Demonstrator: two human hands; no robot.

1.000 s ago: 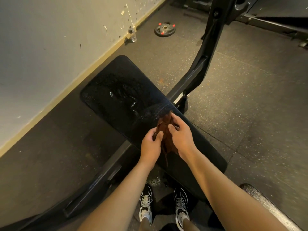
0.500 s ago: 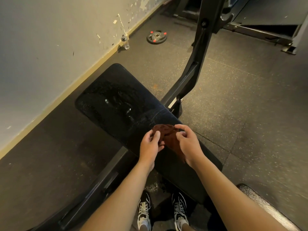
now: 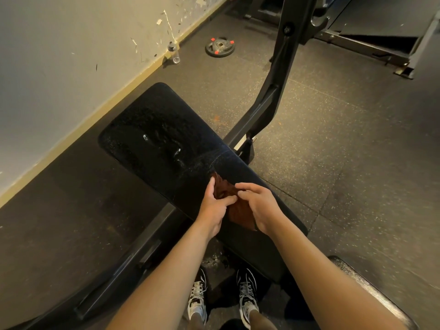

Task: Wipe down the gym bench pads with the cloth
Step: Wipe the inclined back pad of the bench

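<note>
A long black bench pad (image 3: 152, 125) runs on a slant through the middle of the frame, from the upper left toward the lower right. Its upper half carries a wet sheen with a few bright droplets and streaks. Just below centre, a crumpled reddish-brown cloth (image 3: 238, 214) lies bunched over the pad between both hands. The left hand (image 3: 213, 211) grasps the cloth's left side, one finger stretched up along its edge and the thumb laid across the folds. The right hand (image 3: 263, 207) holds the right side with its fingers curled, the fingertips pinching the fabric near the top. Both bare forearms reach up from the bottom edge of the frame.

A black steel upright (image 3: 282, 67) rises from beside the pad toward the top centre, its foot meeting the dark speckled rubber floor (image 3: 345, 151). In the upper part of the frame a small weight plate (image 3: 220, 47) with red marks lies flat on the floor; left of it, a clear water bottle (image 3: 173, 52) stands at the base of the scuffed pale wall (image 3: 59, 55). At the bottom centre two black-and-white sneakers (image 3: 247, 297) show beneath the arms, and the edge of a second pad (image 3: 371, 296) cuts across the lower right corner.
</note>
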